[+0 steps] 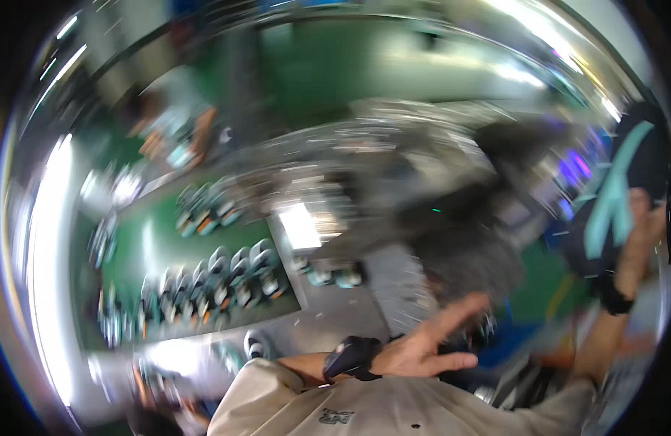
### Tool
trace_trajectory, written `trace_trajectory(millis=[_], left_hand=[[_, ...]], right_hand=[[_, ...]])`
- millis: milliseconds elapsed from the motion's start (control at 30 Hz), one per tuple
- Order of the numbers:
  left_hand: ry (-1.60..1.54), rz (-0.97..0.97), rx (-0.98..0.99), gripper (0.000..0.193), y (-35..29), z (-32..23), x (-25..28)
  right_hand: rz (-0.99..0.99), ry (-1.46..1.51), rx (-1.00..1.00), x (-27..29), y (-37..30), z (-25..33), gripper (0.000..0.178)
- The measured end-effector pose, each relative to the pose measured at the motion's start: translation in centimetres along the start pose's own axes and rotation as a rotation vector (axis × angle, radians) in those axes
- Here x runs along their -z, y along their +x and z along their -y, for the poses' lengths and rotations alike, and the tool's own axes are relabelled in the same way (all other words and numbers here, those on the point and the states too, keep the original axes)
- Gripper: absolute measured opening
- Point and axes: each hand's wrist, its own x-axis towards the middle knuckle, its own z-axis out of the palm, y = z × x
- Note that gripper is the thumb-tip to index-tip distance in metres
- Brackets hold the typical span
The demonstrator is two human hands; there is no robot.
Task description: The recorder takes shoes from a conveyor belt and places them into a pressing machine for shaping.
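Note:
At the far right my raised right hand [644, 225] grips a dark shoe sole [620, 182] with broad teal bands, held close to the camera. Part of that hand is smeared, and the sole hides some of what lies behind it. Low in the middle, my left hand [426, 347] reaches across in front of my chest. Its fingers are stretched out and the thumb stands apart, with nothing between them. Both wrists wear black bands. A single grey-and-white shoe [256, 344] sits beside my left forearm.
Several shoes stand in rows on a green surface [150, 240] to the left. A co-worker [177, 116] is beyond them, and another person [161, 410] is at the lower left. Blurred dark machinery [459, 225] fills the middle, with purple lights [574, 168] at right.

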Motion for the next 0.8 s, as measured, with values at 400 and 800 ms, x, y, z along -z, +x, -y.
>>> trace_trajectory(millis=[400, 800], left_hand=[[-0.658, 0.518, 0.524, 0.081, 3.9, 6.9, -34.2], [-0.35, 1.198, 0.8, 0.076, -14.8, 14.8, -69.4]], right_hand=[[-0.251, -0.393, -0.984, 32.4, -36.4, 9.2, 0.093], [-1.572, -0.525, -1.27, 49.5, -63.6, 29.0, 0.041]])
